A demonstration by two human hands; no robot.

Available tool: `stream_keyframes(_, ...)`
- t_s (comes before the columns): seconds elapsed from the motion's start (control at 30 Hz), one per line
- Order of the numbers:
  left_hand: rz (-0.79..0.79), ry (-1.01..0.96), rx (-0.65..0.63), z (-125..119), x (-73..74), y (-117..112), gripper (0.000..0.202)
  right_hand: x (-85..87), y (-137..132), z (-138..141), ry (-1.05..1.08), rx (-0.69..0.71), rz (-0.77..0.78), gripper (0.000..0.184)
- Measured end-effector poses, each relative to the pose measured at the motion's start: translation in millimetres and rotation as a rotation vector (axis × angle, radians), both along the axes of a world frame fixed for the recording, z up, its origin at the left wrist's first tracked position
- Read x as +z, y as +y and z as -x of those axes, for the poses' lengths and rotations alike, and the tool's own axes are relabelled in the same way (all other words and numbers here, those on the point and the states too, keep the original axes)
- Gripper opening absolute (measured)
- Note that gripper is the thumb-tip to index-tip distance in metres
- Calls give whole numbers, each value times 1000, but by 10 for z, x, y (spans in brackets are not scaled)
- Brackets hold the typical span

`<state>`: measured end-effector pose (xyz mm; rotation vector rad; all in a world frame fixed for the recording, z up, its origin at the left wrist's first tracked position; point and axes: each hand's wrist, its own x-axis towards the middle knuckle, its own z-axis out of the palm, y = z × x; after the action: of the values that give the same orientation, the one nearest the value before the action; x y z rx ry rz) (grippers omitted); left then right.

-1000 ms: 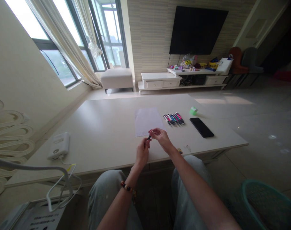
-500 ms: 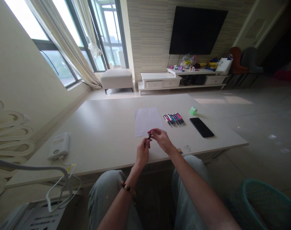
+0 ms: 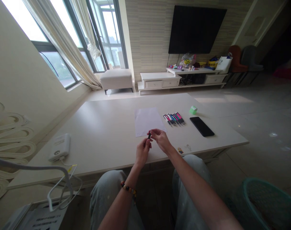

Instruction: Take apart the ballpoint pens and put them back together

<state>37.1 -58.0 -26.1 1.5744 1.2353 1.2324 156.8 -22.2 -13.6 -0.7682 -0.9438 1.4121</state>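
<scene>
Between my two hands is a small black cylindrical piece [image 3: 149, 135], much of it hidden by the fingers. The fingers of my left hand [image 3: 143, 149] are closed around its lower end. My right hand [image 3: 159, 137] pinches at the upper end. Both hands are above the near part of the white table, just in front of a sheet of white paper [image 3: 149, 118]. Right of the paper, several pens [image 3: 174, 119] with coloured barrels and black grips lie side by side in a row.
A black phone [image 3: 202, 126] and a small green-and-white block-like item [image 3: 193, 110] lie to the right on the table [image 3: 99, 127]. A white corded device [image 3: 60, 147] stands at the left. Below the right edge is a teal basket [image 3: 260, 195]. A small sticker [image 3: 180, 150] marks the near edge.
The black piece stands a little more upright between my fingers. Both hands stay in nearly the same place, and the things on the table have not moved.
</scene>
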Motion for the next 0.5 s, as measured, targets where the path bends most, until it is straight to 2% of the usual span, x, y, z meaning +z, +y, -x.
stream_keyframes(0.1,20,-21,-39,-1,21,-27,38,11,-1,-5,-79,-69,-32,23)
stream_keyframes(0.3,0,79,60,-35,31,-80,34,90,-36,18,-222,-165,-74,22)
stream_keyframes(0.37,56,-54,40,-34,28,-54,32,106,-35,7,-312,-169,-120,19)
stream_keyframes(0.5,176,-560,70,85,56,75,28,93,-64,-36,-520,-177,-230,21)
